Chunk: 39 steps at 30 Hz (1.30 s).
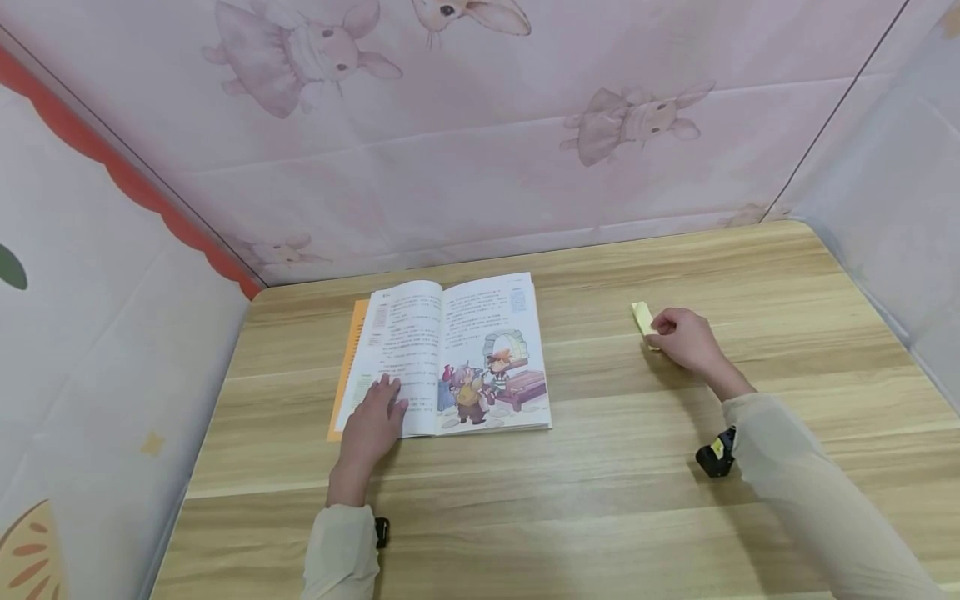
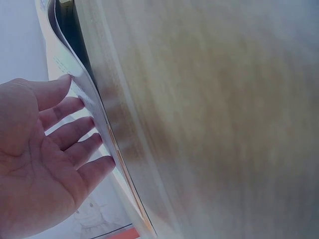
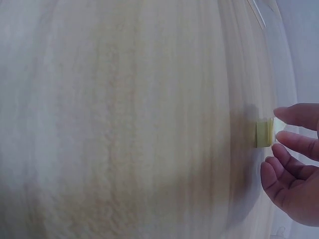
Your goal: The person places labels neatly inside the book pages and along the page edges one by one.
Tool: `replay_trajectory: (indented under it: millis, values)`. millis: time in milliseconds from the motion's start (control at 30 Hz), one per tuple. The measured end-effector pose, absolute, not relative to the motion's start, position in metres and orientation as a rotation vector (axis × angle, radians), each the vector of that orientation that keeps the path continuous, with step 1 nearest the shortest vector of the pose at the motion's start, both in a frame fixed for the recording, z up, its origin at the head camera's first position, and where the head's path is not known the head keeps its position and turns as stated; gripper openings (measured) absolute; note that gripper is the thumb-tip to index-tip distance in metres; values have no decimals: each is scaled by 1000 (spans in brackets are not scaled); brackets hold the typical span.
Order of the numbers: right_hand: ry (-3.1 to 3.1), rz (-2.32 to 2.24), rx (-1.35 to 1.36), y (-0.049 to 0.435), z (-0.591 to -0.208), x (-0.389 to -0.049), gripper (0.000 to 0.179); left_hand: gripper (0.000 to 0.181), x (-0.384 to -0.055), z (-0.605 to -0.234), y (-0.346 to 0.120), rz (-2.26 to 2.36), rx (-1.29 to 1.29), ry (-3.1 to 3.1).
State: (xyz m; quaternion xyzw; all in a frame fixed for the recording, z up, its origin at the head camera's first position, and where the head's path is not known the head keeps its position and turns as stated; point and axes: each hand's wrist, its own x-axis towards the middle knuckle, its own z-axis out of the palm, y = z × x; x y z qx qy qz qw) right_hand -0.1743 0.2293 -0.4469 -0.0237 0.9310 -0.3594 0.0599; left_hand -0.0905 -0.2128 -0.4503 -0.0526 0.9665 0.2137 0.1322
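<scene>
Biggest of all, the wall point(image 1: 480, 183) fills twelve o'clock, pale pink, rabbits point(image 1: 637, 125) printed across it. Below it spreads the counter point(image 1: 525, 517), light wood grain, and that's our clock face, the person at six. At four o'clock, the right sleeve point(image 1: 817, 500), long and pale.

And there's the book point(image 1: 465, 358) at ten o'clock, wide open, an orange edge showing along its nine o'clock side, text on both pages! A coloured picture point(image 1: 495, 379) sits at the spread's five o'clock corner. At seven o'clock, the left sleeve point(image 1: 341, 554), same pale cloth.

Now the hands! The left hand point(image 1: 372, 421) is down on the book's left page, nine o'clock on the counter. Its grip is loose: fingers point(image 2: 75, 132) spread and gently bent, touching the paper, nothing pinched. Over at two o'clock, the right hand point(image 1: 686, 337), and this grip is the tight one, thumb and finger pinching the near end of a yellow pad point(image 1: 642, 319)!

At the cuffs, black devices point(image 1: 716, 454), one per wrist.

Down to the smallest, that pad: one o'clock, a narrow strip, its far end tipped toward eleven, well apart from the book. Whether its whole underside meets the counter, I can't tell.
</scene>
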Motion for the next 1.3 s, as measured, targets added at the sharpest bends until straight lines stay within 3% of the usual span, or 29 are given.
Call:
replay_trajectory:
  millis: [1300]
  values:
    - [2834, -1081, -127, 231, -448, -174, 11, 47, -90, -454, -212, 611, -156, 2821]
